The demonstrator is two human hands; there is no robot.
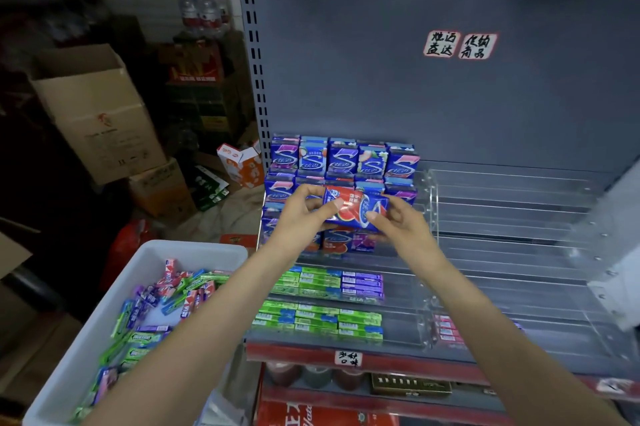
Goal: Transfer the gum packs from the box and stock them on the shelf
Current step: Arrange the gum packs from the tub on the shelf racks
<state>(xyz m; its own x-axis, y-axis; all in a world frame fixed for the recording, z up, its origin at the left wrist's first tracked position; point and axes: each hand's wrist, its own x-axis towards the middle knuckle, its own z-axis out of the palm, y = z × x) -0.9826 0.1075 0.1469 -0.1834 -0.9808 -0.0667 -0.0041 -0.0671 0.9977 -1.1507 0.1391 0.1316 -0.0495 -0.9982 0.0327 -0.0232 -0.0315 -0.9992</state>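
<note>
A blue and red watermelon gum pack (355,207) hangs in front of the stepped clear acrylic rack (502,218) on the grey shelf. My left hand (304,214) pinches its left end and my right hand (398,221) pinches its right end. Behind it stand rows of blue gum packs (341,157). Lower tiers hold flat green and purple stick packs (322,308). At lower left, the white plastic box (114,287) holds several loose gum packs (162,301) in green, purple and red.
The rack's right half has bare acrylic tiers, with a few pink packs (446,328) low down. Cardboard boxes (100,114) and stacked goods fill the floor at left. Jars and red cartons sit on the shelf below (346,380).
</note>
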